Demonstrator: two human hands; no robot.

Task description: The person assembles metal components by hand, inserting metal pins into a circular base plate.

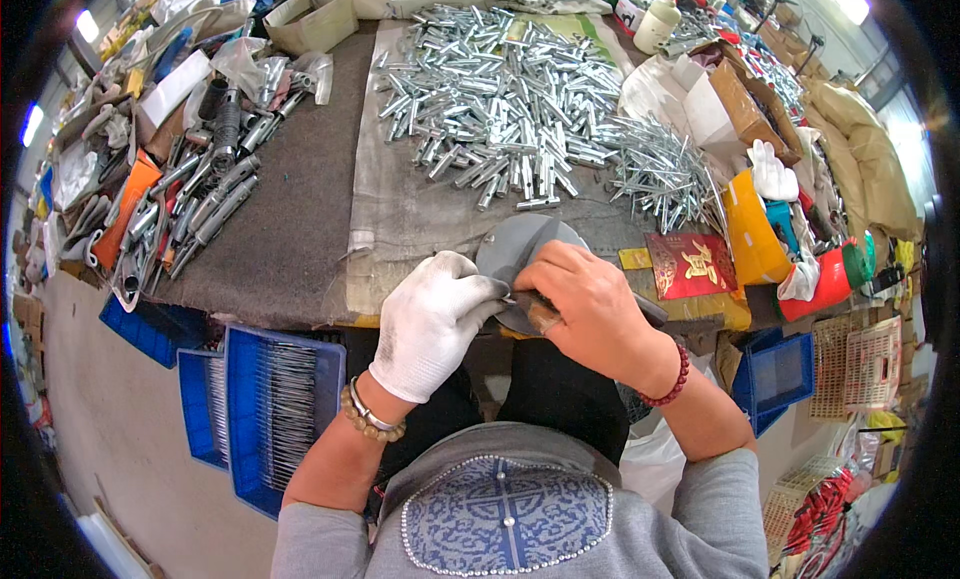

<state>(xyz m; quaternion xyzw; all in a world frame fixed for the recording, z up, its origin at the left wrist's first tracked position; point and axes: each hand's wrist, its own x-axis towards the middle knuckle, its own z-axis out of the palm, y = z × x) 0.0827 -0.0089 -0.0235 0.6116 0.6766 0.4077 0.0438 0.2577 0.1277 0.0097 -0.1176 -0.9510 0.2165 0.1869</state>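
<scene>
My left hand [432, 324], in a white knit glove, is closed in a pinch, its fingertips meeting those of my right hand. Bare apart from a brown covering at the thumb, my right hand [592, 304] is also pinched closed. Whatever small piece lies between the fingertips is too hidden to name. Both hands are over a round grey disc [497, 244] at the table's near edge. Beyond it spreads a large heap of shiny metal tubes [510, 99]. A smaller pile of thin metal pins [665, 174] lies to its right.
Tools and long metal parts [215, 204] crowd the table's left. A red card [692, 266], a yellow container [752, 229] and a cardboard box [755, 109] stand at the right. Blue crates [232, 419] with metal rods sit below left; another blue crate [780, 371] is below right.
</scene>
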